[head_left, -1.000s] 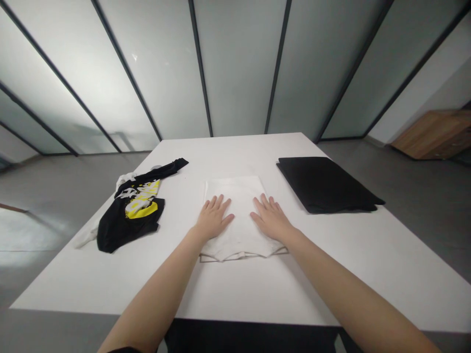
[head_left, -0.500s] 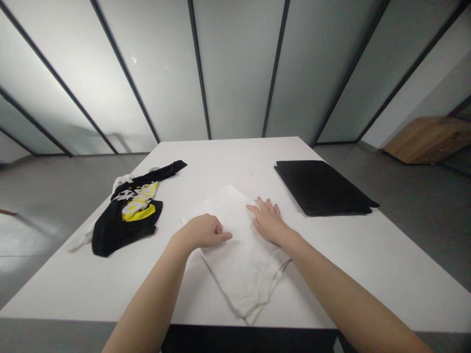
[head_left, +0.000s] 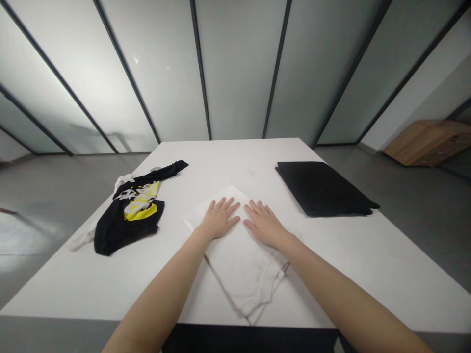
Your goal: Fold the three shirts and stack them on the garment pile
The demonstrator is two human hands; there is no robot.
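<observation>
A folded white garment (head_left: 239, 264) lies flat in front of me, one corner toward the table's near edge, with a seamed edge and neckline-like band at its lower right. My left hand (head_left: 220, 219) rests palm down on its upper part, fingers spread. Close beside it, my right hand (head_left: 264, 223) also lies flat on the white cloth, fingers apart. The two hands do not touch, and neither one grips anything.
On the white table (head_left: 228, 159), a black garment with yellow and white print (head_left: 125, 220) lies at the left, over some white cloth (head_left: 83, 240). A folded black cloth (head_left: 324, 189) is at the right. A wooden cabinet (head_left: 429, 142) stands beyond, before frosted glass panels.
My left hand has moved right and forward, its curled fingers now spread flat on the white cloth. My right hand has shifted only slightly and stays flat.
</observation>
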